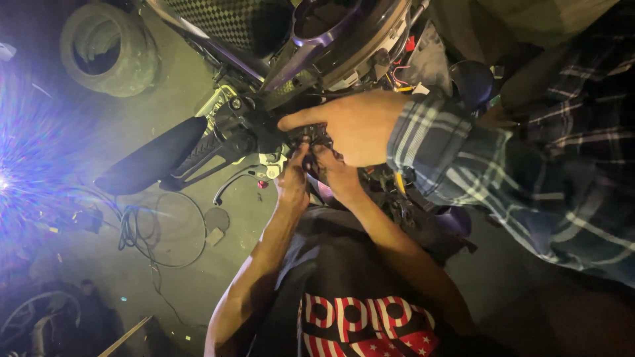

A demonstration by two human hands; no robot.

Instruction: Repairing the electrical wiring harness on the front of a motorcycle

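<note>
— Nearest the camera, what are the two bare forearms doing?

— They rise together, so both hands meet at one spot. The left hand (292, 182) has its fingers (301, 157) pinched closed on the small dark wiring cluster (312, 137), which sits at the scooter's handlebar, just below the dash. The right hand (338, 175) presses in beside it; its fingers are hidden, so I cannot tell their grip.

— And the hand above?

— A co-worker's hand (354, 125), in a soft plaid sleeve (463, 158), lies over the same cluster with its forefinger out, seemingly steadying it.

— Materials?

— Hard black plastic, thin red and yellow wires, and a ribbed rubber handlebar grip (202, 151) leading to a smooth dark oval mirror (151, 158).

— Farther off?

— A looped black cable (162, 228) on the dusty concrete floor (178, 86), and a worn rubber tyre (107, 49) lying flat.
</note>
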